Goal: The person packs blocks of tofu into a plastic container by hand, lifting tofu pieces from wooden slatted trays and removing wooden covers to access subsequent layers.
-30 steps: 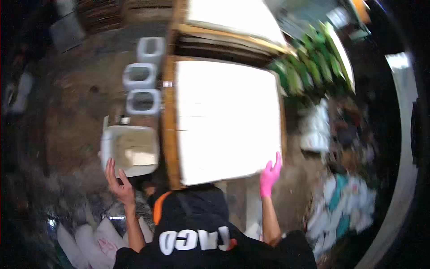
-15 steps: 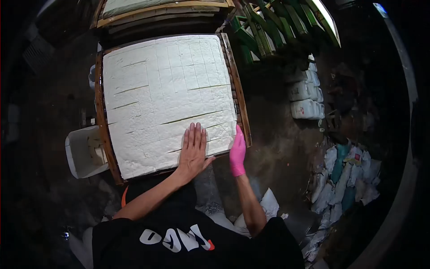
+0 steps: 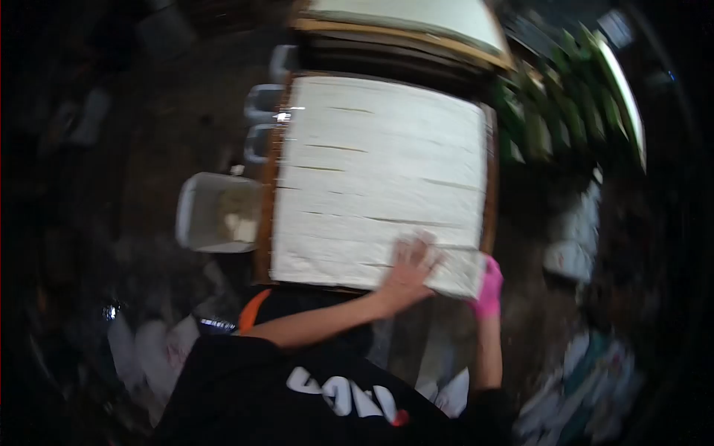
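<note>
A wide white slab [image 3: 379, 163] with cut lines lies on a wooden-edged tray [image 3: 266, 223]. On its near part, right of the middle, rests my bare left hand [image 3: 410, 271], palm down with the fingers apart and blurred by motion. My right hand [image 3: 488, 288], in a pink glove, is at the slab's near right corner, against its side. The fingers of the gloved hand are smeared and partly behind the corner, so their grip is hard to make out.
A white bin [image 3: 195, 215] with pale pieces inside stands left of the tray. Beyond the tray is a second white slab [image 3: 416, 16] on a wooden frame. Green slats [image 3: 558, 111] stand at the upper right, white containers [image 3: 571, 249] and sacks [image 3: 587, 379] at the right.
The view has turned and shifted, so the tray sits further right. My left hand's fingers have spread a little, and the slab's near right corner now stands out past the tray edge beside my right hand.
</note>
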A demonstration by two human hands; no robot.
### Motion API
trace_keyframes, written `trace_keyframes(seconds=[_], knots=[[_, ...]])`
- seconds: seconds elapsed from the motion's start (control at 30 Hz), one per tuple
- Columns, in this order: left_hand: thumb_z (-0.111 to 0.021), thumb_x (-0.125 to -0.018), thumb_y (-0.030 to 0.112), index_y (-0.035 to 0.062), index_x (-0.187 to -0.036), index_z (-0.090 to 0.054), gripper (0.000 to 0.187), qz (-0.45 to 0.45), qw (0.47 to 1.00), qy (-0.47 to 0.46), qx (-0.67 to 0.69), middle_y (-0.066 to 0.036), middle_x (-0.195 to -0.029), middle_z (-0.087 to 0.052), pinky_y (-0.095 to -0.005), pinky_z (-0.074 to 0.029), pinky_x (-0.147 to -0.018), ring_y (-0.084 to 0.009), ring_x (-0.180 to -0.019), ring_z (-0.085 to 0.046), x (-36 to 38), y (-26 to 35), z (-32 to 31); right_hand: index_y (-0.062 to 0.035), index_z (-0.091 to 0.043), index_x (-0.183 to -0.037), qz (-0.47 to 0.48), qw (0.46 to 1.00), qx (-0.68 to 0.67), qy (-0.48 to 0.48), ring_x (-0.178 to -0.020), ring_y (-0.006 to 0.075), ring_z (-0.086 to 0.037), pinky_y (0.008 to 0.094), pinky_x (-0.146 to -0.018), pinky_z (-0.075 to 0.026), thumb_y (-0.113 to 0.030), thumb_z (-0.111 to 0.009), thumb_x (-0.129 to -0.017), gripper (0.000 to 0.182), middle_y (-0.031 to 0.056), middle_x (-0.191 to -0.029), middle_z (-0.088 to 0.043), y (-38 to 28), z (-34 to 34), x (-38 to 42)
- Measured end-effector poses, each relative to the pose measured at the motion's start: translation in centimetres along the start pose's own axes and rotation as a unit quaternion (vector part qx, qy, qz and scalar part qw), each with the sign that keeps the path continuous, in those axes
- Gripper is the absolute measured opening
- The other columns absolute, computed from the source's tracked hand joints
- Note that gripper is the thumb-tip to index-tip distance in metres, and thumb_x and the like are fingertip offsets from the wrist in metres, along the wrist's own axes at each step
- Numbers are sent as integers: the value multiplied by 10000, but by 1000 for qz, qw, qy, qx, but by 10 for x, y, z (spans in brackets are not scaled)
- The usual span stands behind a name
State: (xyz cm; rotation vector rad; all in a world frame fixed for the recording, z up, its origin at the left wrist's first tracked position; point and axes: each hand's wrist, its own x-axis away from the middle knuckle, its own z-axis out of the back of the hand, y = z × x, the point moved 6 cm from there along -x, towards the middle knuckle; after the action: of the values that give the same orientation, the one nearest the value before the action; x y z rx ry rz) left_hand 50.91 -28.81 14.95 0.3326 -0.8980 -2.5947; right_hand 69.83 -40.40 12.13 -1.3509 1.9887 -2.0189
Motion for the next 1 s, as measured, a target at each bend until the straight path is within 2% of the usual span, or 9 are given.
trace_keyframes(seconds=[0.03,0.07,0.27,0.43,0.53,0.83,0.87,0.93,1.0], knots=[[-665,-743,500,92,-1433,-342,864,2,1000,6,17,-244,-1523,-151,-673,-55,-1087,-445,-1418,-62,-4,5,-4,-14,-594,-1099,136,958,247,56,-907,285,-650,436,-849,-535,-243,-398,-942,340,137,-1022,-644,-34,-17,35],[-689,-721,486,70,-1436,-321,905,-17,999,0,50,-232,-1534,-124,-675,-56,-1089,-442,-1422,-45,-3,17,20,-20,-584,-1124,-11,993,-111,25,-939,299,-647,457,-872,-522,-294,-390,-930,388,148,-1071,-639,-25,-15,42],[-524,-874,564,3,-1488,19,993,100,958,116,240,-278,-1533,64,-596,-28,-1114,-442,-1421,66,29,23,140,5,-526,-1260,58,974,-148,-159,-1215,333,-498,423,-1027,-395,-363,-396,-917,520,185,-1260,-558,-74,-179,133],[-399,-966,465,13,-1490,-90,758,277,760,421,410,-208,-1542,-107,-416,-181,-1141,-333,-1429,-141,110,-110,137,-5,-523,-1274,39,918,152,-365,-1252,321,-467,400,-1046,-367,-390,-408,-908,544,180,-1285,-545,1,-417,151],[-394,-962,430,105,-1248,-502,446,384,130,546,734,-52,-1146,-581,-378,-486,-917,-215,-1054,-574,195,-234,184,-11,-521,-1282,91,792,361,-484,-1274,314,-448,386,-1058,-349,-407,-415,-902,559,177,-1299,-537,92,-555,133],[-343,-954,491,171,-1348,-423,514,581,78,403,702,-38,-1334,-448,-385,-279,-1054,-199,-1226,-387,314,-435,73,-62,-578,-1233,-570,655,346,-356,-1111,225,-531,315,-960,-384,-588,-495,-791,693,128,-1269,-558,495,-577,-56],[-370,-959,443,176,-1323,-450,459,573,96,365,728,-26,-1303,-468,-370,-294,-1035,-183,-1187,-406,321,-417,88,-62,-578,-1233,-577,661,337,-342,-1111,225,-531,315,-960,-384,-588,-495,-791,693,128,-1269,-558,509,-578,-70],[-368,-985,339,132,-1341,-427,416,497,140,336,788,-53,-1326,-454,-358,-291,-1056,-177,-1207,-410,342,-378,123,-76,-536,-1284,-143,683,637,-328,-1190,241,-509,346,-1004,-407,-428,-434,-906,526,98,-1309,-543,511,-579,-109],[-309,-1028,230,34,-1425,-329,443,342,195,355,848,-132,-1434,-388,-363,-255,-1135,-199,-1327,-378,362,-365,164,-70,-548,-1253,-147,697,626,-317,-1159,247,-524,353,-985,-414,-422,-439,-905,507,108,-1279,-560,543,-568,-132]])
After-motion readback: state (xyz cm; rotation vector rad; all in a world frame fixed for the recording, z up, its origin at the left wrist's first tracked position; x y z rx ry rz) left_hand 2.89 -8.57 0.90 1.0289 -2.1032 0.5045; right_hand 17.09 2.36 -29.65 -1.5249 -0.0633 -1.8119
